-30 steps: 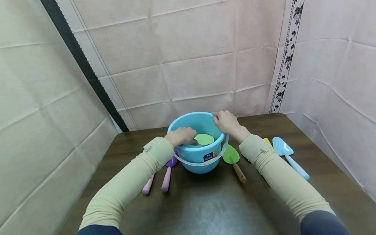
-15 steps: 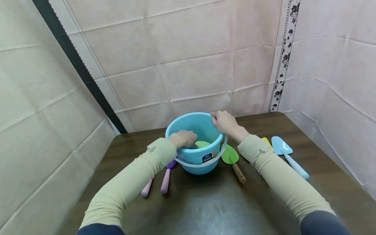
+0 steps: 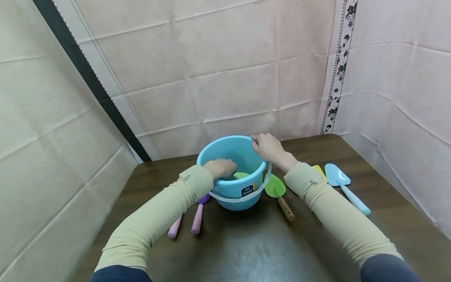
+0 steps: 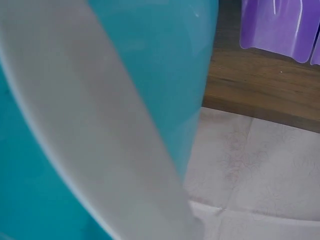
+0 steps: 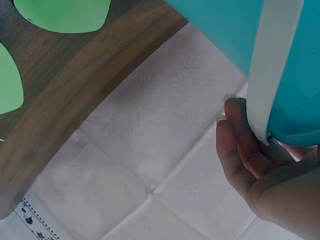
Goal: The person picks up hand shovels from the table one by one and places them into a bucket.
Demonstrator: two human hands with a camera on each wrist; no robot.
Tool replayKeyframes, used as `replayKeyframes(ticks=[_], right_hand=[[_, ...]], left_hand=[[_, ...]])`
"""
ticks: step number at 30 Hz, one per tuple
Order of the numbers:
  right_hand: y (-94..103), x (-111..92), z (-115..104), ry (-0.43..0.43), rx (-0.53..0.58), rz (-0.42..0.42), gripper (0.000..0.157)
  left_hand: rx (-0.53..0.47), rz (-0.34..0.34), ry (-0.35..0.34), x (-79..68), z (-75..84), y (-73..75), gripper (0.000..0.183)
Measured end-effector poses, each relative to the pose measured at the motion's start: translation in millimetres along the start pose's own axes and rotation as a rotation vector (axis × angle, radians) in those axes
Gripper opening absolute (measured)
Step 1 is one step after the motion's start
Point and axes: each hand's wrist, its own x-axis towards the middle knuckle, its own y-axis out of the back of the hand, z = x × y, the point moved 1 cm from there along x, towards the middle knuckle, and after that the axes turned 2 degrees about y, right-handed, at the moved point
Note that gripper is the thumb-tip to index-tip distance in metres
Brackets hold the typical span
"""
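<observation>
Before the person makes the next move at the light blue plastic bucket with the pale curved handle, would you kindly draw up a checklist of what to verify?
1. Light blue plastic bucket upright on the dark brown wooden table: ok.
2. Bare right hand holding the bucket's rim: ok, at its far right side.
3. Pale curved handle away from the bucket's mouth: ok, it hangs across the near side.
4. Bare left hand's grip inside the bucket: cannot tell, the fingertips are hidden.
5. Flat light green piece in the bucket fully in view: not ok, partly hidden.
6. Leaf-shaped green trowel with wooden handle lying outside the bucket: ok, on the table.
</observation>
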Motion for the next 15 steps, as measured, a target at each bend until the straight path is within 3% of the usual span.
replayKeyframes(ticks=[8,15], right_hand=[[0.3,0.2,-0.6,-0.008,0.009,0.002,0.041],[-1.9,-0.3,-0.4,-0.016,-0.003,0.0,0.041]], left_hand=[[-0.032,0.006,0.031,-0.8,0.4,0.7,0.022],[-0.157,0.001,0.114,0.1,0.0,-1.3,0.029]])
